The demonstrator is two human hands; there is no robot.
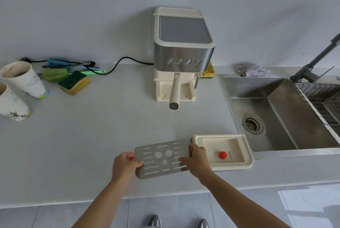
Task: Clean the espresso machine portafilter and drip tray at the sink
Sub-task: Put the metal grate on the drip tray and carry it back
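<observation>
The pale grey countertop (92, 135) runs along the wall. At 12 o'clock stands the espresso machine (184, 53), its black power cable (119, 62) trailing toward 10 o'clock. A yellow sponge (209, 72) lies just behind the machine's right side. At 9 o'clock stand two paper cups (24, 80). Near them, at 10 o'clock, are a green-topped sponge (74, 82), a green cloth (54, 74) and blue utensils (60, 62). A grey rag (251, 70) lies at 2 o'clock behind the steel sink (276, 102), which is set in at 3 o'clock. The cream drip tray (246, 154) sits at 5 o'clock.
</observation>
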